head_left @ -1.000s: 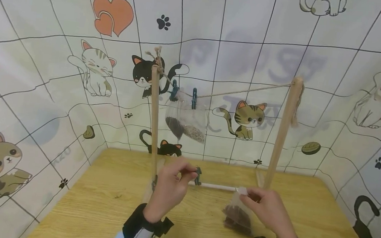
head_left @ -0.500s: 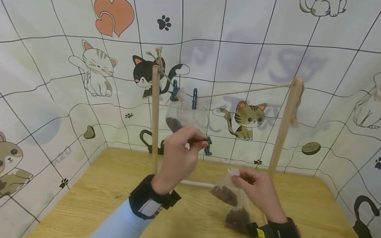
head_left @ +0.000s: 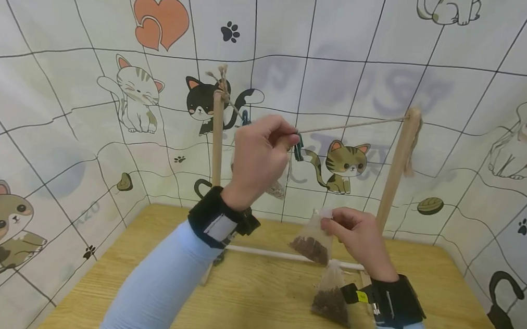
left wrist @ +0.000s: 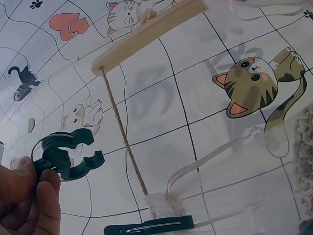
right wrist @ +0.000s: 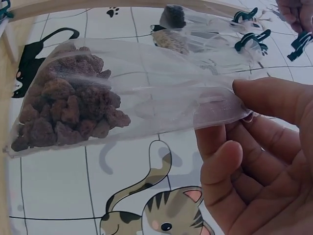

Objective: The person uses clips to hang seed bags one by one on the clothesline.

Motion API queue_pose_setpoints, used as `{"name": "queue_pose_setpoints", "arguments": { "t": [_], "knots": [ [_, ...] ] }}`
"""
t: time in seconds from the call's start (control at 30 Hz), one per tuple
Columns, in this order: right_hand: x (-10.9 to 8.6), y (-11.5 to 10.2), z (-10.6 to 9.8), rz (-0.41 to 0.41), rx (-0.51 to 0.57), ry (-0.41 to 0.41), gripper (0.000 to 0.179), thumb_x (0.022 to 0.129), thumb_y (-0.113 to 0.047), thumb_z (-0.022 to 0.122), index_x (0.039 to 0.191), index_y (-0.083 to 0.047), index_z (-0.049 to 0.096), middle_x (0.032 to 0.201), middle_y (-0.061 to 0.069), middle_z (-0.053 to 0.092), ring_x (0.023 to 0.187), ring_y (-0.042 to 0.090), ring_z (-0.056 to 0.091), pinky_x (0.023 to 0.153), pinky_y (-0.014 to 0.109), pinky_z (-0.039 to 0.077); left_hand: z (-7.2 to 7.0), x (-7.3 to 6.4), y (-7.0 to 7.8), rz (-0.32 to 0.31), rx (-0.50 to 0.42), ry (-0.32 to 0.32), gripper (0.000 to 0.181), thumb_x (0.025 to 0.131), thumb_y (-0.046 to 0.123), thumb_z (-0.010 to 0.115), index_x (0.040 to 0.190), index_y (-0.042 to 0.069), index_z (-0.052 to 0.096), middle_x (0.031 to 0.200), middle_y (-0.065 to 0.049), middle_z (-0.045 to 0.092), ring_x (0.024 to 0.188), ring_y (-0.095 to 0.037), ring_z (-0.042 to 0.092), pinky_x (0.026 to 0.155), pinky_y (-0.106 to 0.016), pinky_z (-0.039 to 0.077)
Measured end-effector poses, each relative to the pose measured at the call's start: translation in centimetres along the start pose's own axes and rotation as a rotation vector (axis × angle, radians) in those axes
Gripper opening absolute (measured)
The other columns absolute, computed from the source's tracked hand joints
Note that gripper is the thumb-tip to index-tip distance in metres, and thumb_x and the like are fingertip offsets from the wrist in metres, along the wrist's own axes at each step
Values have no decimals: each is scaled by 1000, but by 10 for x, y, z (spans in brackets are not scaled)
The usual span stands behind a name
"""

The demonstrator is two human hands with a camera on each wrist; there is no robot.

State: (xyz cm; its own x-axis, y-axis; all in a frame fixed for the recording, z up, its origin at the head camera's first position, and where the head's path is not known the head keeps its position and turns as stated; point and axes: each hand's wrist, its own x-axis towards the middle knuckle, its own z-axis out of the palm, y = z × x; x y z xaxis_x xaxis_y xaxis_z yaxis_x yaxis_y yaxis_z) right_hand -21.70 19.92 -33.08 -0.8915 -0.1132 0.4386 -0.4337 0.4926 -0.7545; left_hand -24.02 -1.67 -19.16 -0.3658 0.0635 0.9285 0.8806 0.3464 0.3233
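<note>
My left hand (head_left: 264, 159) pinches a dark green clothespin (left wrist: 56, 147) by its handle end. In the left wrist view its jaws stand apart, with the rope (left wrist: 120, 127) to their right and not between them. Lower down, my right hand (head_left: 360, 238) pinches the top of a sheer mesh bag (right wrist: 78, 107) that holds reddish-brown stones. Two more bags hang from the rope by green clothespins, mostly hidden behind my left hand in the head view; one holds pale gravel (right wrist: 171, 41), the other dark bits (right wrist: 173, 17).
Another mesh bag (head_left: 331, 301) with dark brown contents rests on the wooden table (head_left: 260, 310), below my right hand. Wooden posts hold up the rope, one at left (head_left: 217, 139) and one at right (head_left: 396, 171). A white bar (head_left: 265, 252) joins them low down.
My left hand has risen with the clothespin from near the tabletop to rope height. My right hand has lifted its bag upward and slightly left, away from the bag on the table.
</note>
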Motion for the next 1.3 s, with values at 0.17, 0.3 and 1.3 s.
{"name": "queue_pose_setpoints", "arguments": {
  "t": [0.17, 0.3, 1.3],
  "knots": [
    [12, -13, -7, -42, -6, 2, 20, 85, -36, 64, 91, -17, 68, 74, 4, 64, 60, 17, 50, 52, 29, 41, 3, 24, 2, -52, 78, -51, 5, 83, 5, 63, 79, 4, 67, 76, -6, 69, 60, -9, 59, 58, -19, 44],
    [22, -25, -12, -106, -20, 20, 17, 86, -31, 64, 90, -15, 69, 76, 2, 66, 62, 15, 54, 54, 29, 42, 5, 39, 4, -102, 127, -96, 7, 84, 7, 63, 80, 6, 68, 77, -4, 70, 62, -8, 60, 62, -19, 43],
    [91, -57, -15, -112, -8, 180, 23, 86, -32, 64, 95, -10, 66, 83, 8, 70, 70, 21, 63, 58, 31, 50, 19, 63, -22, -444, 289, -395, 6, 80, 10, 64, 78, 13, 69, 76, 1, 65, 72, -14, 59, 61, -24, 44]
  ]
}}
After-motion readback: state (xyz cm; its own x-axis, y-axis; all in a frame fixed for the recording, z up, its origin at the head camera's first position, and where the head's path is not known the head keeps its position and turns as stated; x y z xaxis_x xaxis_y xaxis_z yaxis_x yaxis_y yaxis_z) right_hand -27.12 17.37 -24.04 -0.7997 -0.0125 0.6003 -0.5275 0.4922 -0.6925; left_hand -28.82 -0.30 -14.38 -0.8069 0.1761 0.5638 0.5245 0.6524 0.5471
